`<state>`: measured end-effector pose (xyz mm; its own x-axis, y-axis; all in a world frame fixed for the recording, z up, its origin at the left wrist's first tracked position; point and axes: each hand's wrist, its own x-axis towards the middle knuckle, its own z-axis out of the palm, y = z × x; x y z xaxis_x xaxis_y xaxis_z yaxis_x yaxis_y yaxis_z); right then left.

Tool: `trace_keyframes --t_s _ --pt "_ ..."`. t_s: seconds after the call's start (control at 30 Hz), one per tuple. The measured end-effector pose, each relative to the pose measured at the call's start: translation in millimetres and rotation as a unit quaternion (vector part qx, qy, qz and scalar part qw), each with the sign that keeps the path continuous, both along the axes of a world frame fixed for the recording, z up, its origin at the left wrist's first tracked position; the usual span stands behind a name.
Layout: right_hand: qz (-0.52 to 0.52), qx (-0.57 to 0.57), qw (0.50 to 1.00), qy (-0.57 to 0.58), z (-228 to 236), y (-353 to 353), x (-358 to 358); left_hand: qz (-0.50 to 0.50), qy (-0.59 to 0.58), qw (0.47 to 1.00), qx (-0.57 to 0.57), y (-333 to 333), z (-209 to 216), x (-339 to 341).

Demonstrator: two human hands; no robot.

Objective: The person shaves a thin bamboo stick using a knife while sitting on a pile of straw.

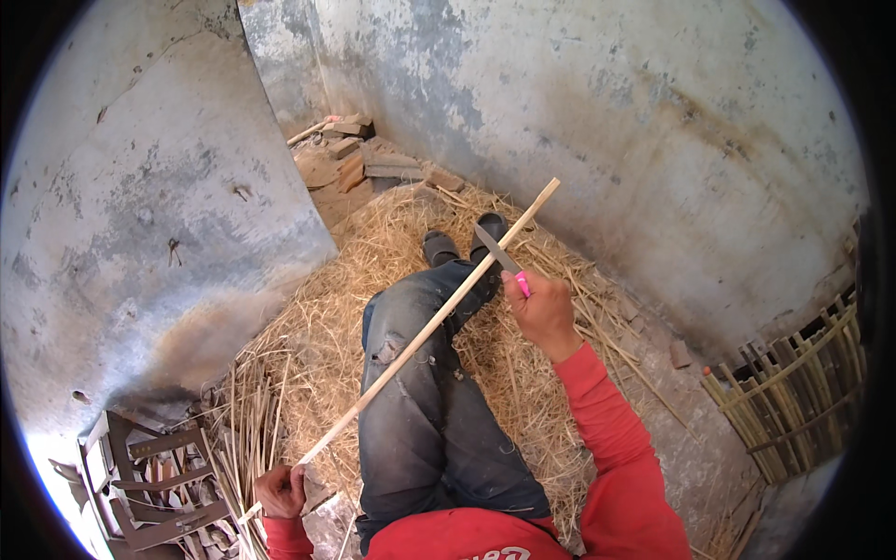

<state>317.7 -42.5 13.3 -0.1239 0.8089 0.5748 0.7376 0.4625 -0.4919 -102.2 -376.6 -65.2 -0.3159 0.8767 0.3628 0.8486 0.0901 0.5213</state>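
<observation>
Stick (420, 339) first: we have it slantwise across our legs (411, 457), its long axis running from our near left to our far right. Our left hand (280, 490) is closed round it by the near end, with a short stub poking out past the fist. Our right hand (543, 313) is just to the right of the far part, wrapped round the pink handle of a knife (509, 262). The blade points up and to the left and crosses the stick steeply, close to square, so the two lengths make a lopsided cross in front of our shoes (441, 248). We cannot tell whether the edge touches the wood.

Of our two hands, the right is much nearer the far tip, which reaches beyond the knife towards the far wall (597, 103); the left has the near end. The long middle span between them passes over one knee, and we cannot tell whether it rests there.

Straw (317, 327) covers the floor (667, 373) around our legs. Along the floor's left edge we have a heap of thin strips (247, 411), just beyond the left hand, and by its right edge a slatted fence (793, 383), well apart from the right hand.
</observation>
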Motion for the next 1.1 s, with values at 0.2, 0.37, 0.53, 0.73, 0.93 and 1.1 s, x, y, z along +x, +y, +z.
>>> trace_keyframes --t_s 0.2,0.37,0.53,0.73,0.93,1.1 --pt "0.068 0.048 0.996 -0.027 -9.5 -9.8 -15.2 0.0 -0.042 0.999 -0.021 -2.8 -0.5 -4.8" --pt "-0.001 0.021 0.999 -0.032 3.1 17.0 5.4 -0.016 -0.05 0.998 -0.029 2.3 0.4 -7.5" --pt "0.033 0.082 0.995 -0.037 -10.2 21.4 4.5 -0.02 -0.024 0.998 -0.059 -6.7 5.2 -12.3" --pt "-0.131 0.087 0.988 -0.001 29.3 64.4 64.8 0.0 -0.082 0.996 -0.021 -5.4 -4.8 -15.2" --pt "-0.059 0.063 0.995 0.054 21.7 25.2 29.3 -0.039 -0.085 0.993 -0.069 -2.4 4.4 -6.4" --pt "-0.158 -0.003 0.961 0.229 1.7 45.4 64.9 -0.041 -0.151 0.984 -0.083 -4.9 0.8 -10.3"
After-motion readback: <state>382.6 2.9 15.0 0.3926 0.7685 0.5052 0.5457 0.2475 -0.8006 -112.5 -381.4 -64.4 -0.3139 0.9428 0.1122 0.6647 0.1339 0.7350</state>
